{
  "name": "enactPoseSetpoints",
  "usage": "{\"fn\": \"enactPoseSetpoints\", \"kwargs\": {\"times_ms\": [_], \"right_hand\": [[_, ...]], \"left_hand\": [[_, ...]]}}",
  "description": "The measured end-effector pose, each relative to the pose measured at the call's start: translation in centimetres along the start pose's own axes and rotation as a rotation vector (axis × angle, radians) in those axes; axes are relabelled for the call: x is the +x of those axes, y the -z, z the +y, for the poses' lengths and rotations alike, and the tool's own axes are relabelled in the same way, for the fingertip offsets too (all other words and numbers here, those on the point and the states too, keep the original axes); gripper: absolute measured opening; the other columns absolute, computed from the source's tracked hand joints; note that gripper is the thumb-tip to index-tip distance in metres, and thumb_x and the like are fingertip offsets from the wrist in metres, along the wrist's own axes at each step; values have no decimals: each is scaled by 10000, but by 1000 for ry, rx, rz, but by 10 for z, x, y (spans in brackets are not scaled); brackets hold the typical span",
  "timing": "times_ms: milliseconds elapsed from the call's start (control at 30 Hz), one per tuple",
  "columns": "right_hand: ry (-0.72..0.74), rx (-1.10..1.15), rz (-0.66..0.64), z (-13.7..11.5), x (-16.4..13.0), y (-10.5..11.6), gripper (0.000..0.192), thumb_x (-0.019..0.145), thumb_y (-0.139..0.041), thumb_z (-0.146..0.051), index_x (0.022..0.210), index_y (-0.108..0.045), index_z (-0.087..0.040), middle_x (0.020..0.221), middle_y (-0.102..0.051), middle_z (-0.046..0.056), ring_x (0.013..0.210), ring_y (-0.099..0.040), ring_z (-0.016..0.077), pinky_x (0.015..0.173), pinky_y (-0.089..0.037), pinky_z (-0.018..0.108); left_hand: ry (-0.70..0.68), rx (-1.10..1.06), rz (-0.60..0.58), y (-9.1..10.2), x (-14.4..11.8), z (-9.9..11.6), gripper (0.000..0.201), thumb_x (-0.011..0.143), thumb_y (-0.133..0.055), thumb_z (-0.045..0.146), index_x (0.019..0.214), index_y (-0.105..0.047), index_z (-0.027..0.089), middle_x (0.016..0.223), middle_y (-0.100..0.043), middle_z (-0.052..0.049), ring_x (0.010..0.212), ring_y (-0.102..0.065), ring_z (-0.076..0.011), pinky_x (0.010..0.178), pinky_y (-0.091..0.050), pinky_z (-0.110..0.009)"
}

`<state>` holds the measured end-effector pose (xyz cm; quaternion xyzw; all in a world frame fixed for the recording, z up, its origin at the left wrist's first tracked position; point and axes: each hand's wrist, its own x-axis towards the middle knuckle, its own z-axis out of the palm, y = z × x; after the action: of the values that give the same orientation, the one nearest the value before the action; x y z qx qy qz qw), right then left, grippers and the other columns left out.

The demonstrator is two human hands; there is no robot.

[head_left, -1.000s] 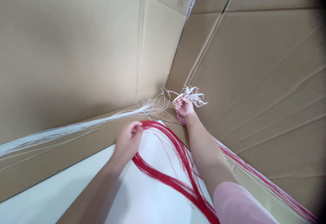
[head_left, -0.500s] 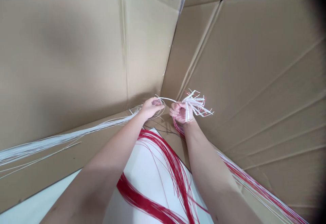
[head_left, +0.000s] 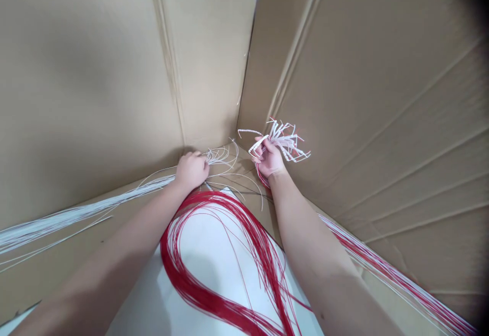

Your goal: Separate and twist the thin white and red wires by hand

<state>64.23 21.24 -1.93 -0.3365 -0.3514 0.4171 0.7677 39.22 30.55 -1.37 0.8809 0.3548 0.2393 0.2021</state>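
My left hand (head_left: 193, 169) is closed over a bundle of thin white wires (head_left: 147, 188), close to their loose, curling ends (head_left: 219, 157), which fan out to its right. Right of it, my right hand (head_left: 270, 159) is wrapped around a bunch of red and white wires. White ridged, sleeve-like ends (head_left: 286, 141) spray out above that fist. One white ridged end (head_left: 250, 131) sticks out leftward, and a few more bend down across the fingers. Below the right wrist, the red and white wires (head_left: 385, 275) run back along the right wall.
Cardboard walls (head_left: 95, 71) meet in a corner ahead of my hands. A thick looped bundle of red wires (head_left: 214, 300) lies on a white sheet (head_left: 206, 244) between my forearms. Several stray white wires (head_left: 252, 178) curve over the cardboard floor.
My left hand has let go of a white ridged end beside my right hand and moved left and down onto the white wires. My right hand has shifted slightly up and left in view.
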Motion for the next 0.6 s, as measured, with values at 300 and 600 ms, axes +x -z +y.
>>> {"fn": "enactPoseSetpoints", "kwargs": {"times_ms": [300, 600], "right_hand": [[-37, -70, -123, 6, -1, -4, 431, 722, -825, -505, 730, -506, -216, 503, -410, -77, 444, -180, 61, 419, -156, 197], [-141, -98, -277, 8, -3, -2, 432, 708, -832, -487, 686, -510, -200, 543, -460, -52, 462, -245, 58, 438, -231, 198]], "left_hand": [[108, -543, 191, -24, 4, 69, 257, 918, -709, 240, 1159, -681, 158, 1230, -693, -95, 1071, -672, -234, 976, -551, -462], [340, -1043, 425, -21, 3, 91, 211, 863, -539, 256, 1069, -569, 221, 1169, -680, -68, 862, -698, -153, 761, -573, -293]]}}
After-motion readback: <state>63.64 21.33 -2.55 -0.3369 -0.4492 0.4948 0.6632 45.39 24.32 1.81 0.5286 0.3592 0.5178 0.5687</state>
